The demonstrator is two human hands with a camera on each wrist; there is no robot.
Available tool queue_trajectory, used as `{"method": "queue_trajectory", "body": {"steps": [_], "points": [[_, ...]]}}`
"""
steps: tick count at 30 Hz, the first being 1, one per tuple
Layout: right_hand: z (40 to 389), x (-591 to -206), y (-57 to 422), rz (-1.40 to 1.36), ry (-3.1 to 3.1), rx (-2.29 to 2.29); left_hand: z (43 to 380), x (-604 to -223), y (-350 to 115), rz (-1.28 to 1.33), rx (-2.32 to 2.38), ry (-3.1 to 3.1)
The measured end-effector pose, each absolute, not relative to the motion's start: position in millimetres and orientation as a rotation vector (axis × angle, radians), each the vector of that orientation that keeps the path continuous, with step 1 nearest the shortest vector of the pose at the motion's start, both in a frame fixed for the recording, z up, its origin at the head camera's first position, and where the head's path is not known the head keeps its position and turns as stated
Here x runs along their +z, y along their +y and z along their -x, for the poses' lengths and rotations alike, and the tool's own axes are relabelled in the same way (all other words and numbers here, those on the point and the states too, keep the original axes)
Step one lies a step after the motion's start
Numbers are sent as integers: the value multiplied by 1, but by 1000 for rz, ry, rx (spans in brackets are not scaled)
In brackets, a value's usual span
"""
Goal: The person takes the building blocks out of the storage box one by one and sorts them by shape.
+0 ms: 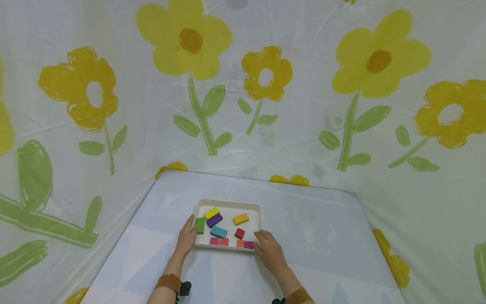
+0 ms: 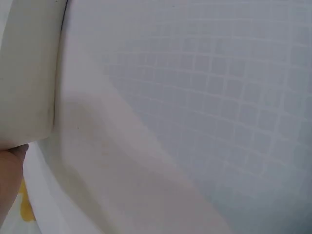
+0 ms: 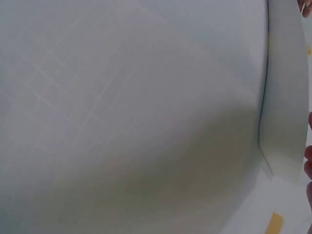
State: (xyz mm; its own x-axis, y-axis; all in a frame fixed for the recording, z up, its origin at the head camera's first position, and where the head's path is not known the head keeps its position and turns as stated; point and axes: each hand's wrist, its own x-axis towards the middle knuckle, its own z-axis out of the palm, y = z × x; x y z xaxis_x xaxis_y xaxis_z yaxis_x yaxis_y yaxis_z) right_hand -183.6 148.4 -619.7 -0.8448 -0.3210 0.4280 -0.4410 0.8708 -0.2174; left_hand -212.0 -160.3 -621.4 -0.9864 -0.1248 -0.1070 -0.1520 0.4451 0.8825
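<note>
A shallow white tray [image 1: 228, 205] lies on the table in the head view, with several coloured blocks inside. At its left side my left hand [image 1: 186, 236] grips the edge, thumb near the green block [image 1: 200, 225]. My right hand [image 1: 270, 251] holds the near right corner, its fingertips at the rim beside the magenta block [image 1: 249, 245]. Yellow [image 1: 211, 213] and purple [image 1: 214, 220] blocks lie together at the far left, above a blue block [image 1: 218, 232]. A finger shows below the tray wall [image 2: 29, 73] in the left wrist view. Fingertips [image 3: 309, 168] show beside the wall in the right wrist view.
A yellow-orange block [image 1: 241, 218] and a red block [image 1: 239, 233] sit in the tray's right half. Two pink blocks [image 1: 224, 242] and an orange block [image 1: 241, 243] line its near wall. Behind the pale table [image 1: 311, 236] hangs a flower-printed cloth [image 1: 303, 126].
</note>
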Motion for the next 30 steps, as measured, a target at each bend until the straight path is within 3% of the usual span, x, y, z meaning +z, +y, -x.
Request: {"method": "queue_trajectory", "body": {"steps": [9,30], "points": [[189,-619,142,-592,-2778,424,210,-635,-166,340,1906,2422],[212,-604,136,-749,-3002,455,212,-626,-166,405,1856,2429]]}}
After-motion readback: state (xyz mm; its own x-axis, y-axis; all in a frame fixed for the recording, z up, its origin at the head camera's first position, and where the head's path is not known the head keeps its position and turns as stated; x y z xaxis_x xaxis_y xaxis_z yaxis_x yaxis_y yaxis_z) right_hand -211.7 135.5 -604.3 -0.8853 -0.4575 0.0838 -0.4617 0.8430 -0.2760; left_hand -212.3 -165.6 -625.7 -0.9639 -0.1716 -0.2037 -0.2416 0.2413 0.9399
